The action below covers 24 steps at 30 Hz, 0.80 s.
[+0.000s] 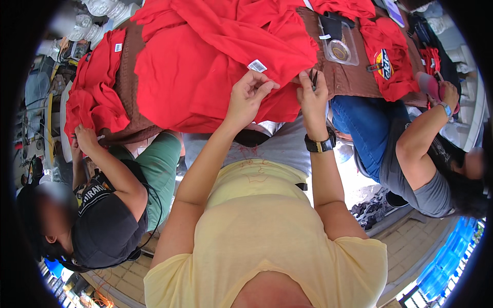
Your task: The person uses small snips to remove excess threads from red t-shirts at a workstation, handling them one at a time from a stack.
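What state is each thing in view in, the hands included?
Left hand: fingers curled, grip unclear.
Right hand: closed on dark snips.
Dark snips: held, blade opening unclear.
Large red cloth: spread out, rumpled.
White label: printed side up.
Left red cloth: bunched, rumpled.
Clear plastic box: has things in it, lid unclear.
Black wrist strap: fastened.

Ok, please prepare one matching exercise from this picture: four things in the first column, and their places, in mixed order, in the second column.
Things
1. small dark snips
2. black-strapped wristwatch
3. central barcode label
4. clear plastic container

Places
A. on the red fabric, close to the left hand
B. around the right wrist
C. on the brown tablecloth, right of the central red fabric
D. held in the right hand

Pairs: 1-D, 2-B, 3-A, 4-C
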Motion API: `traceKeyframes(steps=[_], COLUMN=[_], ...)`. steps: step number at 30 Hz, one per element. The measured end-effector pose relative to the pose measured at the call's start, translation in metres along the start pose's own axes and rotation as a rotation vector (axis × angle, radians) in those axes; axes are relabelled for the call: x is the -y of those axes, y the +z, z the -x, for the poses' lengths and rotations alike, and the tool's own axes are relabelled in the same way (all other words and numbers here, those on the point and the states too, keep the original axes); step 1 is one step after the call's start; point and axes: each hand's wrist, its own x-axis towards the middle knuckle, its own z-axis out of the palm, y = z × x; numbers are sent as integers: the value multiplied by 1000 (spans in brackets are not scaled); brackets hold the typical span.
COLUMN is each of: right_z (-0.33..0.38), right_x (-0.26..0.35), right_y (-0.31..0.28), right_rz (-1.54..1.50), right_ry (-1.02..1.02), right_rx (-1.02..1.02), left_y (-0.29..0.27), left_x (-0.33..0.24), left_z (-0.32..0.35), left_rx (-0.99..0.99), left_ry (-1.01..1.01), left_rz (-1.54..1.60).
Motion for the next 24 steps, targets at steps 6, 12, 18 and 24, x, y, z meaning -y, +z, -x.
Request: traceKeyframes(steps=[6,12,18,24], right_z=[3,10,19,19], right_x=[-11,7,-8,-7], right_y=[-2,-8,14,15], right_rz=[156,-129,211,209], right_ry=[-135,164,-34,-47], right_rx=[79,37,23,49], left_y=[-9,-5,4,5], left_x=[-11,-38,-34,-3], left_z=[32,56,28,9], left_rx=[-17,-146,-289,-146], left_ry=[25,-116,410,295], left_rz=[84,-286,-1007,-883])
